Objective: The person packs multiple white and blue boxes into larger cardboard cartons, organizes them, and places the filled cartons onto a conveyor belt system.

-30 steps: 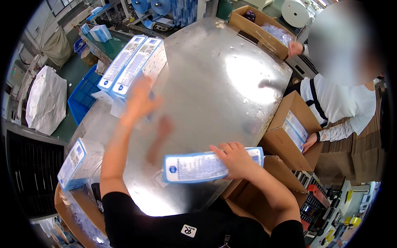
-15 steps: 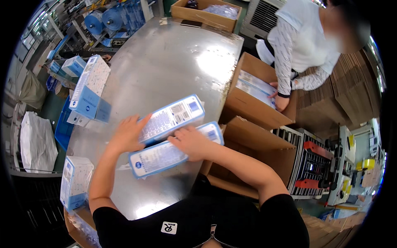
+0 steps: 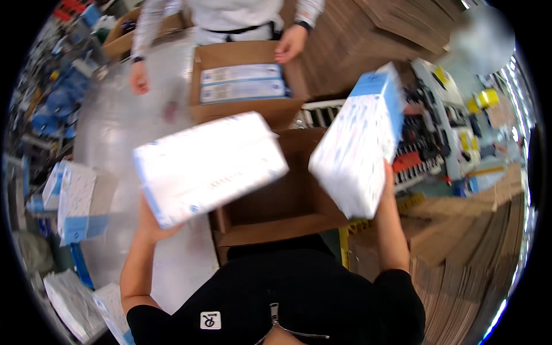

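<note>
Left hand (image 3: 150, 221) and right hand (image 3: 386, 183) each grip a white pack (image 3: 210, 167) (image 3: 357, 144) directly above the open carton (image 3: 276, 218), long axes converging downward.

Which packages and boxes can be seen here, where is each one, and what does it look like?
Left package: flat, white with blue edge, held by left hand over the open carton.
Right package: same kind, tilted upright in right hand.
Open carton: brown cardboard, directly below both packages.
Far carton: brown, holding two white-blue packs, another person's hand on its rim.
Package stack: white-blue, left on the table.
</note>
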A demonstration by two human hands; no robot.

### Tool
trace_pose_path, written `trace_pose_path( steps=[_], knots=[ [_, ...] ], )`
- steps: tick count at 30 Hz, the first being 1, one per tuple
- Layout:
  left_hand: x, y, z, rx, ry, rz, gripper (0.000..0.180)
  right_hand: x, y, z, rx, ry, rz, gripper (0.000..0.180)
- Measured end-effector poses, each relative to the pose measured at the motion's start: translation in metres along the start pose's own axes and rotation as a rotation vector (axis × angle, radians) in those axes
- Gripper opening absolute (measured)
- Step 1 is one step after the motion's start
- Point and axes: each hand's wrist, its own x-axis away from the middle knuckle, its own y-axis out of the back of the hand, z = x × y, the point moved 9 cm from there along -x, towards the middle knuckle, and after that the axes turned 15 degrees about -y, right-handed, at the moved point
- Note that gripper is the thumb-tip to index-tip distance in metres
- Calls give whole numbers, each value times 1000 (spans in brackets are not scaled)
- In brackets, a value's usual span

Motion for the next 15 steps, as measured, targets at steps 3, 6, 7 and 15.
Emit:
trace_pose_path(
  steps=[3,6,7,15],
  knots=[
    [-53,-159,-30,-262,-316,689,96,-15,9,1,203,239,-301,61],
    [1,-263,46,47,64,969,69,-7,-29,-20,317,52,-50,67],
    [35,-283,76,115,240,1142,65,-6,-47,-29,579,-38,-87,71],
    [124,-265,107,125,431,1286,45,-120,-113,-212,2600,405,259,76]
  ],
)
